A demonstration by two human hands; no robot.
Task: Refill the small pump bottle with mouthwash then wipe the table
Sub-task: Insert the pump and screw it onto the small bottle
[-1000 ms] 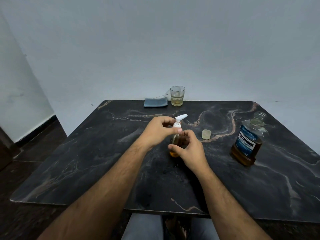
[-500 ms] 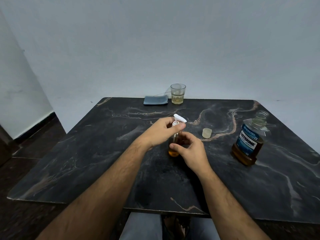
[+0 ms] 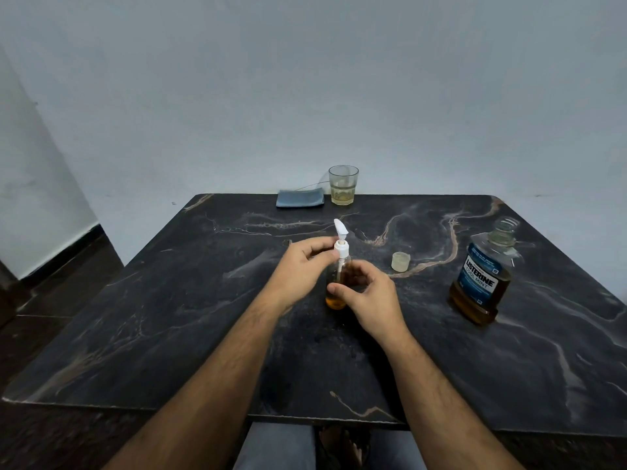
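A small pump bottle [image 3: 337, 283] stands upright near the middle of the dark marbled desk [image 3: 169, 317], its lower part filled with amber liquid. The right hand [image 3: 368, 298] wraps around the bottle's body, thumb in front. The left hand [image 3: 300, 266] pinches the white pump collar [image 3: 341, 249] at the neck, the nozzle pointing up and away. To the right stands an uncapped mouthwash bottle [image 3: 481, 279], with its clear cap [image 3: 400, 261] lying between the two bottles. At the far edge sit a folded blue cloth [image 3: 300, 199] and a glass [image 3: 343, 185] holding pale liquid, just beside each other.
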